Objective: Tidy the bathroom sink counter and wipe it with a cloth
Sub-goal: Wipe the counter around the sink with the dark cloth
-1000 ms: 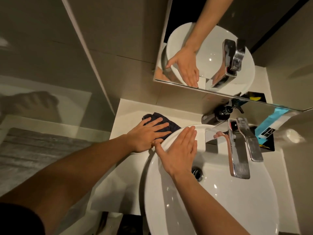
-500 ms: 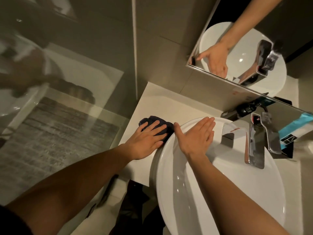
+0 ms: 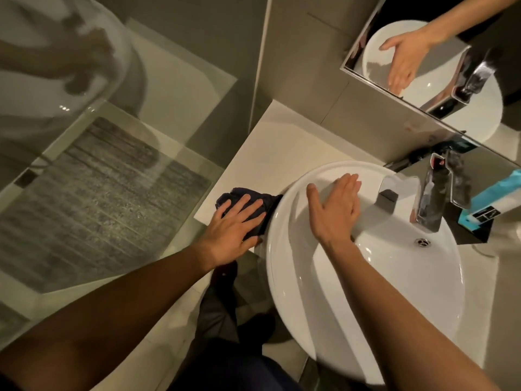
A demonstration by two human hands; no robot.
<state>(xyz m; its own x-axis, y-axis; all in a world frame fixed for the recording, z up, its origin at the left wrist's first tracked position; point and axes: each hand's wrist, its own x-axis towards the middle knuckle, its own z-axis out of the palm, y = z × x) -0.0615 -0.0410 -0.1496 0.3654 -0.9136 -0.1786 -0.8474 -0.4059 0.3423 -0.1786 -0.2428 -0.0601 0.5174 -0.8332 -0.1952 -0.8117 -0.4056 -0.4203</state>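
Observation:
A dark navy cloth (image 3: 231,194) lies bunched on the pale counter (image 3: 276,148), close to its front edge and against the left side of the white basin (image 3: 375,277). My left hand (image 3: 234,224) presses flat on the cloth with fingers spread. Flat on the basin's back-left rim rests my right hand (image 3: 335,208), fingers together, holding nothing.
A chrome tap (image 3: 434,198) stands at the basin's back, the drain (image 3: 422,242) in front of it. A blue and white box (image 3: 496,200) sits on a dark tray (image 3: 476,232) at right. A mirror (image 3: 439,63) hangs above. A glass panel (image 3: 118,153) and floor lie left.
My left hand has dragged the cloth from the back of the counter toward its front edge. My right hand stays on the basin rim. My view has swung left and down.

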